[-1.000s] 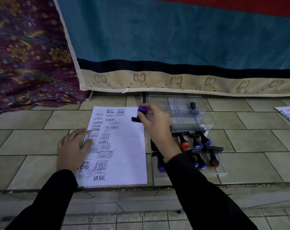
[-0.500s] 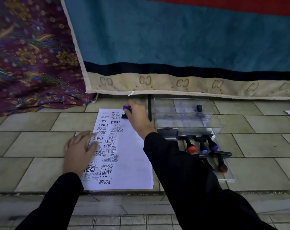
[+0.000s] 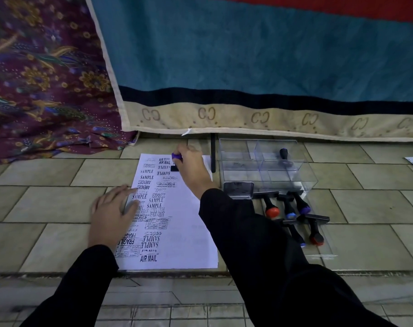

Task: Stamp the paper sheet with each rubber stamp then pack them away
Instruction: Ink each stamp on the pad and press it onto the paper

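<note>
One rubber stamp (image 3: 176,156) in play, purple-capped, set base-down near the far edge of the paper sheet (image 3: 193,244), just beside the AIR MAIL prints. Pinched at the knob by the right hand (image 3: 191,166), fingers curled round the handle, arm stretched long across the page from the near right. Looks like a press in progress, though hard to tell whether the base sits fully on the paper.

Sheet pinned at its left margin by the left hand (image 3: 111,214), fingers straight and spread, gripping nothing, just weighting the page down. Crowded along the left half with SAMPLE, EXPRESS, AMENDED, FAX OUT and FRAGILE marks; blank down the right half. Plenty of stamping done, then, judging by the ink.

Packing barely begun: only a single stamp (image 3: 283,155) standing in the clear box (image 3: 233,159), off to the right of the page. Left to go, five stamps (image 3: 271,210) lying on the clear lid (image 3: 324,252) just beside the right sleeve, caps red, blue and purple, plus the ink pad tin (image 3: 239,190), lid on by the look of it, on the near side of the box. Impossible to say which of those five have had their turn.

Beyond all that, tiled floor (image 3: 35,204), a teal blanket (image 3: 248,55) hanging at the back, floral cloth (image 3: 35,79) to its left.
</note>
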`<state>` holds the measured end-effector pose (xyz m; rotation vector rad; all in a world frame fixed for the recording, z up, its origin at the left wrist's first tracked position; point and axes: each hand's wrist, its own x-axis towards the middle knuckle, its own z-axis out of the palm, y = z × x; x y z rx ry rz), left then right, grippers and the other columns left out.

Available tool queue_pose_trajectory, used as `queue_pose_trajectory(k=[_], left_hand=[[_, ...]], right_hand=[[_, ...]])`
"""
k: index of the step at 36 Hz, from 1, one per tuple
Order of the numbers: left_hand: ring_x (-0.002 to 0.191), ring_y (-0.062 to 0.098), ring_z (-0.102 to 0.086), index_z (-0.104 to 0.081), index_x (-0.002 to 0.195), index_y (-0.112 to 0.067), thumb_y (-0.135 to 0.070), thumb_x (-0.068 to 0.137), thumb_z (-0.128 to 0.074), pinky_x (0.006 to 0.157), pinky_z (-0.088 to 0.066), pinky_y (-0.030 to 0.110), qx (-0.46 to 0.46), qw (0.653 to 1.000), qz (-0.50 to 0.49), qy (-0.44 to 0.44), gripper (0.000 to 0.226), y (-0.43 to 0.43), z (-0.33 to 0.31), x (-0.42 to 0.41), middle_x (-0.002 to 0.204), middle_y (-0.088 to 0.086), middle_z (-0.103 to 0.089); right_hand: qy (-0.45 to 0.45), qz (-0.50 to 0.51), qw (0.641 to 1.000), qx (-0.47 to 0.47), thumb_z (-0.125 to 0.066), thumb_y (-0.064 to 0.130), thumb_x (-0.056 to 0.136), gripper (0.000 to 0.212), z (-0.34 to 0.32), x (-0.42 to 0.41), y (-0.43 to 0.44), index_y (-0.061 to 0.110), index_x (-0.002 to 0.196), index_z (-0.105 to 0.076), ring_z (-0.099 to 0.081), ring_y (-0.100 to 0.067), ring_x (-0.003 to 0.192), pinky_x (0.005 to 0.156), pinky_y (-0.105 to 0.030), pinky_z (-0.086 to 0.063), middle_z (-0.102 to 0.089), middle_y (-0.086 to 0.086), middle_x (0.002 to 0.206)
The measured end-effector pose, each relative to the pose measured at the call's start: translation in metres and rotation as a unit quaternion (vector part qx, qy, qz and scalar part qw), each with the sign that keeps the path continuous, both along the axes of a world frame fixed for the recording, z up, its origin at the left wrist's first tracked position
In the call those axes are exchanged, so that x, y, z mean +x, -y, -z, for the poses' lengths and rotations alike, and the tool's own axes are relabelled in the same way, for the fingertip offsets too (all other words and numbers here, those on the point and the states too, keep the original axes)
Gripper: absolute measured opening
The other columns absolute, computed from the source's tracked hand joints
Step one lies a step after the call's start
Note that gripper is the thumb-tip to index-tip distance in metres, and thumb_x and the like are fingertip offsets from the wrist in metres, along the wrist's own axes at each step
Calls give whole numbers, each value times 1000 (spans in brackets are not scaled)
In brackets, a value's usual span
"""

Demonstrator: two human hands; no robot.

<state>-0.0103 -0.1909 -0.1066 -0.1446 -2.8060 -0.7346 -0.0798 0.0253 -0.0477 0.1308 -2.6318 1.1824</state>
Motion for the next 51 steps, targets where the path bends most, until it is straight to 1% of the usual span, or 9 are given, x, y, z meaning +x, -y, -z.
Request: queue_pose_trajectory(k=[2, 7, 18, 24, 32, 41, 46, 49, 51], left_hand=[[130, 18, -44, -64, 121, -32, -43, 84, -49, 112, -17, 35, 0, 1000, -1, 0, 41, 1, 0, 0, 138, -7, -55], [129, 19, -45, -64, 120, -31, -43, 84, -50, 111, -17, 34, 3, 1000, -1, 0, 41, 0, 0, 0, 137, -6, -56], [129, 21, -46, -65, 120, -30, -42, 83, -48, 112, -20, 38, -3, 1000, -6, 4, 42, -2, -1, -1, 138, -5, -56], [129, 21, -46, -64, 121, -29, -43, 84, -47, 112, -20, 38, -5, 1000, -3, 4, 43, -2, 0, -1, 138, -4, -56], [130, 22, -45, -63, 123, -31, -45, 84, -46, 113, -19, 41, -8, 1000, -2, 13, 44, -1, 2, -1, 140, -4, -54], [130, 21, -45, -63, 122, -31, -44, 84, -46, 113, -19, 41, -8, 1000, -4, 12, 43, -2, 0, 0, 140, -5, -54], [130, 20, -45, -63, 122, -30, -43, 84, -47, 113, -17, 39, 0, 1000, -1, 8, 43, -2, -1, 1, 139, -6, -54], [130, 19, -44, -64, 121, -31, -43, 83, -48, 112, -18, 38, 4, 1000, -1, 7, 42, -1, -1, 0, 138, -6, -55], [130, 19, -45, -64, 121, -31, -43, 83, -48, 112, -17, 37, 3, 1000, -2, 6, 42, -1, 0, 0, 138, -7, -55]], right_hand=[[1, 2, 1000, 4, -51, -1, 88, 7, 1, 1, 1, 6, 87, -54, -52, -22, 77, 63, -27, -41, -54, -12, 95], [7, -2, 999, 46, -47, -5, 88, 11, -1, 0, 3, 3, 88, -54, -56, -30, 80, 69, -41, -52, -54, -15, 98], [34, 0, 993, 113, -41, -17, 83, 24, -6, 1, 6, 1, 93, -52, -57, -35, 82, 69, -46, -53, -50, -18, 106], [10, -18, 989, 149, -44, -9, 91, 19, 3, 13, 3, 2, 103, -54, -59, -34, 83, 69, -40, -52, -49, -15, 110], [44, 1, 992, 120, -37, -17, 79, 26, -13, 1, 8, 8, 81, -43, -54, -33, 77, 61, -39, -48, -51, -17, 99], [12, -10, 989, 150, -44, -12, 87, 20, 0, 14, 5, 3, 97, -52, -57, -35, 77, 60, -38, -48, -49, -15, 102], [40, 4, 990, 137, -44, -17, 84, 27, -10, 6, 8, 2, 101, -52, -56, -35, 83, 65, -41, -52, -51, -18, 105], [43, 4, 987, 156, -49, -23, 75, 39, -14, 4, 10, 1, 106, -52, -55, -34, 86, 61, -34, -44, -52, -19, 108], [41, 2, 987, 159, -48, -24, 73, 42, -14, 5, 8, 1, 107, -51, -56, -35, 88, 61, -36, -46, -53, -19, 106]])
